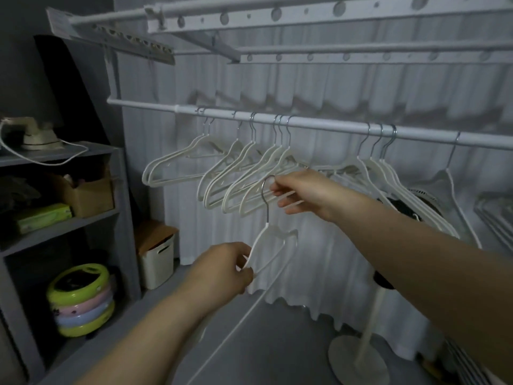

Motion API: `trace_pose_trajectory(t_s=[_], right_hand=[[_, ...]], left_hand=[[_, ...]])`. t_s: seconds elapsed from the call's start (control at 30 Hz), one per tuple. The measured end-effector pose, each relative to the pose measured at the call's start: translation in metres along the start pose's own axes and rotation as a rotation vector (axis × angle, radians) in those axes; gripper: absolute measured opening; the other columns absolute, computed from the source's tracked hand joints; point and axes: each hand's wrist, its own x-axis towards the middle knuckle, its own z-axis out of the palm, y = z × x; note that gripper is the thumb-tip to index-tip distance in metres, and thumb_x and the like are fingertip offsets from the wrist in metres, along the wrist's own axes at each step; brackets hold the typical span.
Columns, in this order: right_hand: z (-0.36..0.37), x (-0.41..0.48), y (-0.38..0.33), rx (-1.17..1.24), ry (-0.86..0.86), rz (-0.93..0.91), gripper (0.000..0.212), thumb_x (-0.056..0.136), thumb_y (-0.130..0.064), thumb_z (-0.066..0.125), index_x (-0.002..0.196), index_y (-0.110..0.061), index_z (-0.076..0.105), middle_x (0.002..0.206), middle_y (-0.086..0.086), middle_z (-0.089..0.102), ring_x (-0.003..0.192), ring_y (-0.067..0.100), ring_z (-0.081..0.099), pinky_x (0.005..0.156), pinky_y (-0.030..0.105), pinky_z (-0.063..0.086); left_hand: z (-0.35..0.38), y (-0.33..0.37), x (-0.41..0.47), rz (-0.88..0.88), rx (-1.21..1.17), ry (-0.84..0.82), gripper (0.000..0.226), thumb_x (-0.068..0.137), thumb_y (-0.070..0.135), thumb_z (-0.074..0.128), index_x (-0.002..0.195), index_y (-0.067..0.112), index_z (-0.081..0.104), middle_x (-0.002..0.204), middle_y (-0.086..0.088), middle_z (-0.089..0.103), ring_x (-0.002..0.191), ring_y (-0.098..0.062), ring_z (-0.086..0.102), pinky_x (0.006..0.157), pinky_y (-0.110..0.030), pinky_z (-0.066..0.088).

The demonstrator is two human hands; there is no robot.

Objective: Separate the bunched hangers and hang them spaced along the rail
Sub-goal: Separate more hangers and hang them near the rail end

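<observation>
One white hanger (268, 232) is off the rail (327, 125), held in the air below and in front of it, between the two hands. The right hand (302, 193) pinches the top of its metal hook (263, 195) between thumb and fingertips, with the hook uppermost and its curve opening to the right. The left hand (222, 270) grasps the near shoulder arm lower down, fingers curled round it. The hanger is turned nearly edge-on, so its long axis runs steeply down and to the left, toward the viewer, with the thin bottom bar slanting to the lower edge of the view. The rail is a white rod running left to right, dropping slightly to the right, in front of a white curtain (319, 262). Other white hangers hang from it by their hooks: a loose run on the left (277, 154), a tight three further right (374, 165) and a single one beyond (449, 173). A paper tag (58, 20) hangs at the upper left, its print too blurred to read. On the left stands a grey shelf unit (91, 151) carrying an iron (33, 134), a cardboard box (86, 195) and a green box (41, 218) with no legible label.
</observation>
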Motion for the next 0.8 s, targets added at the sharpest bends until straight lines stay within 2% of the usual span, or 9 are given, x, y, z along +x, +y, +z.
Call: trace_pose_trajectory(t_s=[0.07,0.13,0.2,0.3,0.4,0.5,0.57,0.67,0.8], right_hand=[[-0.021,0.012,0.006,-0.158,0.112,-0.06,0.02,0.091,-0.021,0.05,0.086,-0.007,0.063,0.081,0.002,0.054,0.071,0.014,0.05,0.06,0.021,0.039],[-0.046,0.024,0.011,-0.291,0.23,-0.148,0.017,0.09,-0.016,0.053,0.093,-0.004,0.065,0.082,0.006,0.057,0.083,0.018,0.052,0.065,0.024,0.04],[-0.074,0.037,0.016,-0.543,0.338,-0.228,0.02,0.088,-0.016,0.054,0.101,-0.006,0.065,0.102,0.013,0.062,0.103,0.026,0.056,0.085,0.029,0.043],[-0.116,0.054,0.025,-0.925,0.451,-0.261,0.035,0.089,-0.021,0.052,0.122,-0.01,0.054,0.132,0.014,0.046,0.125,0.031,0.038,0.104,0.035,0.031],[-0.152,0.075,0.031,-1.092,0.541,-0.334,0.049,0.088,-0.018,0.051,0.135,-0.01,0.039,0.143,0.012,0.036,0.129,0.03,0.032,0.107,0.035,0.023],[-0.179,0.099,0.03,-1.211,0.525,-0.369,0.06,0.088,-0.018,0.051,0.142,-0.012,0.026,0.153,0.009,0.02,0.137,0.027,0.024,0.111,0.036,0.016],[-0.19,0.115,0.03,-1.263,0.511,-0.345,0.059,0.088,-0.021,0.05,0.141,-0.013,0.027,0.151,0.01,0.026,0.136,0.027,0.027,0.112,0.038,0.016],[-0.193,0.13,0.035,-1.27,0.473,-0.289,0.05,0.089,-0.023,0.048,0.136,-0.014,0.034,0.137,0.011,0.044,0.123,0.03,0.041,0.103,0.039,0.028],[-0.194,0.138,0.047,-1.315,0.519,-0.373,0.05,0.091,-0.023,0.045,0.138,-0.014,0.031,0.135,0.011,0.044,0.121,0.029,0.041,0.099,0.037,0.029]], left_hand=[[0.0,0.009,0.018,0.006,0.001,0.005,0.021,0.087,0.018,0.053,0.105,0.021,0.061,0.095,0.004,0.067,0.071,-0.013,0.067,0.074,-0.027,0.053],[0.0,0.02,0.039,0.022,0.014,0.02,0.024,0.089,0.02,0.051,0.111,0.022,0.059,0.096,0.007,0.062,0.067,-0.01,0.064,0.069,-0.024,0.05],[0.001,0.031,0.062,0.034,0.024,0.048,0.025,0.09,0.02,0.05,0.113,0.022,0.058,0.096,0.009,0.06,0.07,-0.012,0.065,0.061,-0.02,0.047],[0.005,0.047,0.095,0.047,0.037,0.1,0.024,0.09,0.017,0.05,0.111,0.018,0.06,0.098,0.001,0.065,0.08,-0.018,0.068,0.056,-0.018,0.043],[0.009,0.065,0.126,0.06,0.062,0.16,0.024,0.089,0.016,0.05,0.11,0.014,0.06,0.101,-0.006,0.068,0.084,-0.022,0.068,0.06,-0.023,0.046],[0.013,0.079,0.153,0.046,0.117,0.216,0.022,0.087,0.014,0.049,0.103,0.008,0.062,0.096,-0.01,0.07,0.086,-0.027,0.066,0.072,-0.035,0.054],[0.016,0.084,0.17,0.035,0.112,0.241,0.023,0.085,0.012,0.048,0.101,0.004,0.062,0.093,-0.013,0.07,0.084,-0.029,0.066,0.072,-0.039,0.055],[0.019,0.089,0.191,0.031,0.133,0.277,0.022,0.085,0.011,0.049,0.1,0.002,0.061,0.094,-0.015,0.069,0.083,-0.031,0.066,0.073,-0.041,0.055],[0.024,0.092,0.217,0.026,0.142,0.274,0.017,0.085,0.01,0.049,0.096,0.007,0.061,0.098,-0.017,0.067,0.084,-0.033,0.066,0.074,-0.043,0.055]])
